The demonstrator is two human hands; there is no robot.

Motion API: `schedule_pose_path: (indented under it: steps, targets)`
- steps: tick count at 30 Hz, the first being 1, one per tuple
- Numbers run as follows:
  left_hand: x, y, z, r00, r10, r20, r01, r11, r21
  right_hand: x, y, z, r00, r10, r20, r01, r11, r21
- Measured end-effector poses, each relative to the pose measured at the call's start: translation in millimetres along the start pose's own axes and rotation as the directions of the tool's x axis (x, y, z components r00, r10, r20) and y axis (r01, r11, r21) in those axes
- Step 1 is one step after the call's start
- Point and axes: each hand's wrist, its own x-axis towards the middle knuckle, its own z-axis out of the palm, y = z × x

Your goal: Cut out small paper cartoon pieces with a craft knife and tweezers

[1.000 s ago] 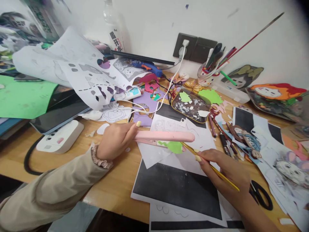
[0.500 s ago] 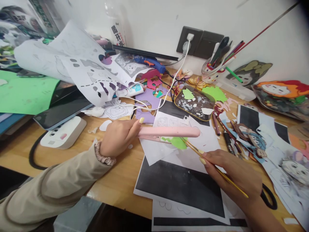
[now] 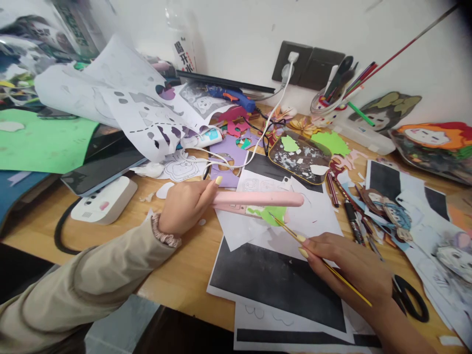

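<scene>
"How would the biggest held thing handle?"

"The pink tool (image 3: 261, 198), which looks like a hair straightener, is probably stiff, smooth and moderately heavy. It lies crosswise above the white sheet (image 3: 313, 211), mid-scene. I'd hold it at its left end and avoid the inner faces, in case they are warm. The left hand (image 3: 188, 206) is wrapped around that end."

"And the yellow stick?"

"The yellow stick (image 3: 346, 282), perhaps a brush, should be light and rigid, maybe a little slick. The right hand (image 3: 346, 260) pinches it between thumb and fingers, a good place for control. The two hands are well apart."

"Smallest?"

"The green piece (image 3: 278, 215), at the tool's lower arm and partly behind the upper one. It seems thin, bendable and easy to tear; I'd take it by its near edge. The stick's tip appears to touch it, though the exact contact is hard to tell."

"Now the room?"

"A pale wall (image 3: 236, 29) at the far side, then the wooden desk (image 3: 173, 290), crowded with paper. A black-banded sheet (image 3: 276, 280) lies near, a dark tray (image 3: 313, 151) holding scraps sits farther off, and a black scissor handle (image 3: 424, 302) is near right."
</scene>
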Motion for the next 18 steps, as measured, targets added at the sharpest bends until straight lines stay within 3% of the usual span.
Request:
schedule_pose_path:
  steps: [18]
  targets:
    - [1.5,1.4,-0.8,0.999,-0.039,0.008,0.039,0.999,-0.029,2.5,-2.7,0.9,1.0,0.0,0.016,0.0,0.999,0.038]
